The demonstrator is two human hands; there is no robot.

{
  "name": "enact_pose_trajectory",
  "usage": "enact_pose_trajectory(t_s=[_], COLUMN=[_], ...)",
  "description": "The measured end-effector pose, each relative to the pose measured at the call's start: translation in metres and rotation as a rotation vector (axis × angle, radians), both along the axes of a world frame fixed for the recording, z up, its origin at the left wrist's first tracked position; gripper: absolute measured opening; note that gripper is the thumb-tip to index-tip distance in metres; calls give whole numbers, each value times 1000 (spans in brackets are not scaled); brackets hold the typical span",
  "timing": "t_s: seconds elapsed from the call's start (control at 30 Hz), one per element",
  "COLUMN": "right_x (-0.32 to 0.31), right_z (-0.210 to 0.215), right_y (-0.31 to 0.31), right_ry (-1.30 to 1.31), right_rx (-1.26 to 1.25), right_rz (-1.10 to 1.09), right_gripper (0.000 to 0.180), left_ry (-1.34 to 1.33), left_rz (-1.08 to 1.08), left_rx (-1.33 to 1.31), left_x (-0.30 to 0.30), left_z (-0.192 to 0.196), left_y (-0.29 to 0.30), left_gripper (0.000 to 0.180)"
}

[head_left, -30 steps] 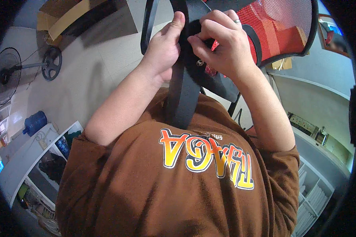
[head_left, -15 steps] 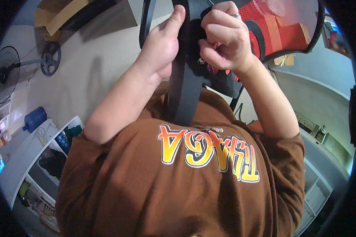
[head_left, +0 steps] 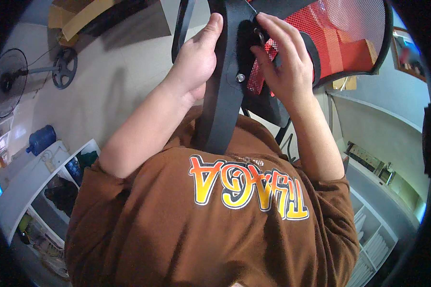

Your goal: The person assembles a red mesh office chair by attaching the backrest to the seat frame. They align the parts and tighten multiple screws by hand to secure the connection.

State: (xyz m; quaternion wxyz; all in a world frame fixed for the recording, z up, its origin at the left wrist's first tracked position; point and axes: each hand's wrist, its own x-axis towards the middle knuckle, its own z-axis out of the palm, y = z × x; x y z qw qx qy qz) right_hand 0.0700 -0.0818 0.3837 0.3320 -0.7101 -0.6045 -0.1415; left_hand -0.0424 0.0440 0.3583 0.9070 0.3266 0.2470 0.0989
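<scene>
A black plastic chair spine runs up from my chest to a red mesh chair back at the top right. My left hand is wrapped around the left edge of the spine, thumb up along it. My right hand rests on the spine's right side, fingertips at a small metal fastener near the top where the spine meets the mesh. A silver bolt head shows on the spine between both hands. My brown printed shirt fills the lower half of the view.
A standing fan is on the pale floor at the left. A blue water jug sits by a white shelf unit holding several items. Another white shelf is at the right, cardboard pieces at top left.
The chair back and both hands have shifted up and right. My right hand has opened from a closed grip over the joint to fingertips on the fastener.
</scene>
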Motion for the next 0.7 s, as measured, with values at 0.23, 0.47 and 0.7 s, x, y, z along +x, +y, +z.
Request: enact_pose_trajectory(t_s=[0.23,0.47,0.7], right_x=[64,49,-10], right_z=[47,89,36], right_y=[-2,32,20], right_ry=[-271,361,37], right_rx=[-260,-608,-177], right_rz=[319,176,65], right_gripper=[38,33,34], left_ry=[36,28,-7], left_rz=[-63,-29,-42], left_rx=[155,57,-1], left_x=[12,8,-3], left_z=[-7,-1,4], left_y=[-3,-3,5], left_gripper=[55,58,53])
